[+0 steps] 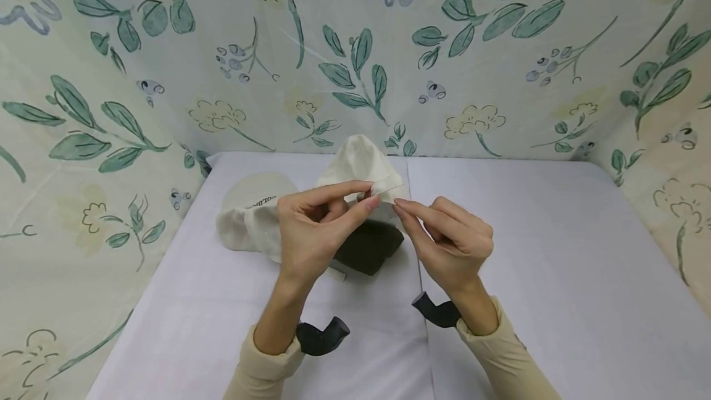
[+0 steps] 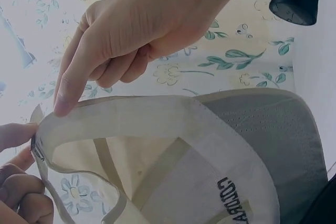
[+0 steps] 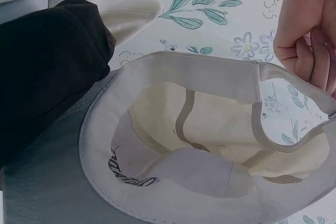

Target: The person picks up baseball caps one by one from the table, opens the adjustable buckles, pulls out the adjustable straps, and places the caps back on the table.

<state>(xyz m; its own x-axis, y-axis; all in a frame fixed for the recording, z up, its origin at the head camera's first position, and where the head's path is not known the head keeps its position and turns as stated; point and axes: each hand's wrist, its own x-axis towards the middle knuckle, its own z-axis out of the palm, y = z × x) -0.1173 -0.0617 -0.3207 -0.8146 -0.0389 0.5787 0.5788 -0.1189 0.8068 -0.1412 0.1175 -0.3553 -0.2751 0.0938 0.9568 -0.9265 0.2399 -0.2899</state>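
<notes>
A cream baseball cap (image 1: 361, 162) is held up by both hands, its crown pointing away. The thumb and forefinger of my left hand (image 1: 311, 227) pinch the back strap near its small buckle (image 2: 38, 149). Close beside it, my right hand (image 1: 452, 236) pinches the edge of the same cap at the back opening. In the right wrist view, the cap's inside (image 3: 220, 119) shows seam tapes and dark lettering, with a grey brim (image 3: 47, 182) below. A dark cloth item (image 1: 369, 245) sits under the hands, partly hidden by them.
Another pale cap (image 1: 244, 224) with dark lettering lies on the white-covered table (image 1: 528, 264), left of the hands. A small pale tag (image 1: 336, 275) shows near the dark cloth. Floral fabric (image 1: 361, 66) hangs behind and at both sides.
</notes>
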